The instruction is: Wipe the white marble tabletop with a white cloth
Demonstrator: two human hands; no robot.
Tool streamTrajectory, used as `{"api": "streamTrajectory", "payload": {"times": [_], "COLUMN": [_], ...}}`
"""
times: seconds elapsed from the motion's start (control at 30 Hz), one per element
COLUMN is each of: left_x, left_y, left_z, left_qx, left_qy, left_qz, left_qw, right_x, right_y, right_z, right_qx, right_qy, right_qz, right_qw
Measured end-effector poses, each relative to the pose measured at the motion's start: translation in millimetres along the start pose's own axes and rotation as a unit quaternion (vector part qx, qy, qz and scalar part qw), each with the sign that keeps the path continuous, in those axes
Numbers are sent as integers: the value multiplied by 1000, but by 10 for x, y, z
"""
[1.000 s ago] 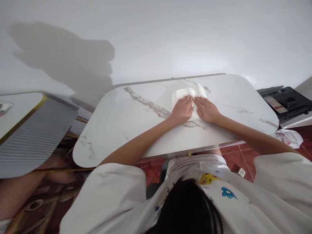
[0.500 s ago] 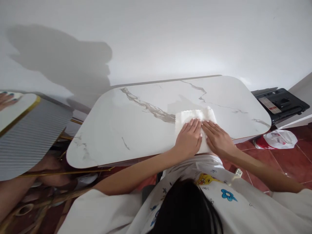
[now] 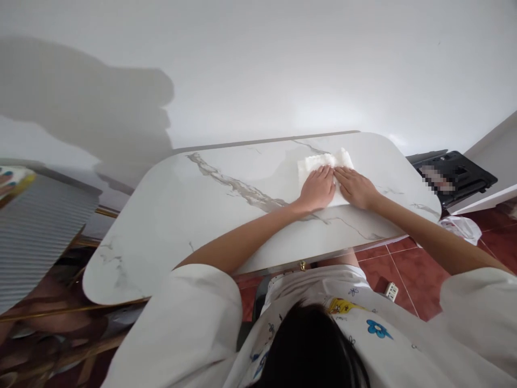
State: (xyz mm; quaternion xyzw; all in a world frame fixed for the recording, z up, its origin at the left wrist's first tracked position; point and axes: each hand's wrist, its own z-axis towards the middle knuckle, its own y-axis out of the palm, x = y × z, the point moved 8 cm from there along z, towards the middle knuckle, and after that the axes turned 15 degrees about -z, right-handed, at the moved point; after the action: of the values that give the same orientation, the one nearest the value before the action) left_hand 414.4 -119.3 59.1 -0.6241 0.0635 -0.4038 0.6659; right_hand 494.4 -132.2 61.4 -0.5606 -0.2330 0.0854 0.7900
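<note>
A white cloth [image 3: 313, 171] lies flat on a white marble-patterned tabletop [image 3: 161, 215], towards its back right. My left hand [image 3: 319, 189] presses on the cloth, palm down with the fingers stretched out and lying flat. Beside it, my right hand [image 3: 355, 187] rests flat on the cloth's right part, its fingertips close to those of the left. The cloth's back edge shows beyond both hands; the part under the palms is hidden. Brown and grey veins run across the tabletop to the left and in front of the hands.
A white wall [image 3: 258, 70] stands behind the table. At right are a black case [image 3: 464, 172], a white plastic bag [image 3: 464, 227] and a power strip [image 3: 391, 291] on red tiles. At left, another person's hand shows by a ribbed grey cabinet [image 3: 44, 231].
Both hands have slid the cloth away from my body, towards the back edge of the tabletop. My arms are stretched further out. The view has shifted slightly.
</note>
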Motion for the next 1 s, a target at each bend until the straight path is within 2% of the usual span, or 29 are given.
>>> {"api": "streamTrajectory", "payload": {"times": [0.17,0.33,0.5,0.67,0.87,1.0], "left_x": [-503,-950,-1229,-1220,-933,-741], "left_y": [-117,-252,-352,-321,-176,-100], "left_z": [426,697,918,1163,1415,1468], "left_qx": [26,56,82,92,89,86], "left_qy": [-23,-33,-46,-43,-34,-21], "left_qz": [7,22,45,55,37,19], "left_qw": [999,998,995,993,995,996], "right_x": [162,189,241,467,880,1042], "right_y": [261,420,506,563,652,647], "right_z": [661,1217,1591,1664,1502,1334], "right_qx": [-13,-6,-9,-14,-18,-15], "right_qy": [-32,-52,-49,-31,-1,31], "right_qz": [2,6,9,21,32,28], "right_qw": [999,999,999,999,999,999]}}
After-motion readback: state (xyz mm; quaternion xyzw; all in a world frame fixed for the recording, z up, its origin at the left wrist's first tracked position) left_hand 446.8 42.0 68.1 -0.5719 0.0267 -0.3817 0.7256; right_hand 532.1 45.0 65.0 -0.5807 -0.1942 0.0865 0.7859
